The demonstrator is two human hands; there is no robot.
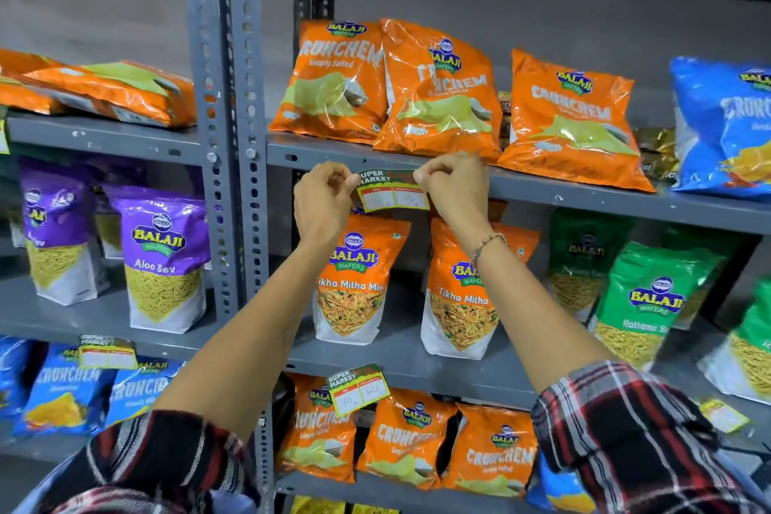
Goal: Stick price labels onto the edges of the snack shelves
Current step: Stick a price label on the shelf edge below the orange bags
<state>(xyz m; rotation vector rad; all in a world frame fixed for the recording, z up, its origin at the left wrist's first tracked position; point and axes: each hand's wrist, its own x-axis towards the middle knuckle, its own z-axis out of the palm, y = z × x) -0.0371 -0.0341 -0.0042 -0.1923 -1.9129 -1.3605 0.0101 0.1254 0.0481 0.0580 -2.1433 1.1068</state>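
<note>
A green "Super Market" price label (392,192) with two white price boxes hangs against the front edge of the grey upper shelf (542,190). My left hand (323,200) pinches its left end and my right hand (454,188) pinches its right top corner. Orange Crunchem bags (434,92) stand on that shelf right above the label. Another price label (359,388) hangs tilted on the edge of the shelf below, and a third (107,351) sits on the left rack's lower shelf edge.
Grey perforated uprights (246,138) split the left rack from the right one. Orange Tikha Mitha Mix pouches (359,284), purple Aloo Sev pouches (162,259), green pouches (651,296) and blue bags (726,125) fill the shelves. A yellow label (724,415) sits at lower right.
</note>
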